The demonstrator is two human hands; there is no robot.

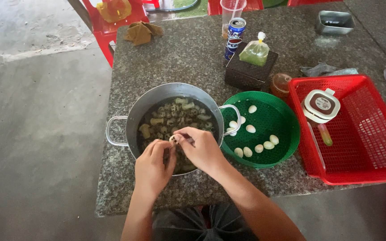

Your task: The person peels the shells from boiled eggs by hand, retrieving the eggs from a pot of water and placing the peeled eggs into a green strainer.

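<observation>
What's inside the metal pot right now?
The metal pot holds small speckled eggs in dark water. Both hands, left and right, cover its near part.

Red basket (371,147) w/ jar (321,105), soda can (234,37), metal tin (334,22) on granite table (179,53).

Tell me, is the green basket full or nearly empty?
Nearly empty. The green basket holds only about ten pale peeled eggs in a single scattered layer, with most of its mesh bottom bare.

Soft, even daylight falls over the granite table (193,58), casting only faint shadows. The concrete floor (36,134) at upper left is washed out (near overexposed). Wide-angle lens bends the edges; detail stays slightly soft throughout.
</observation>
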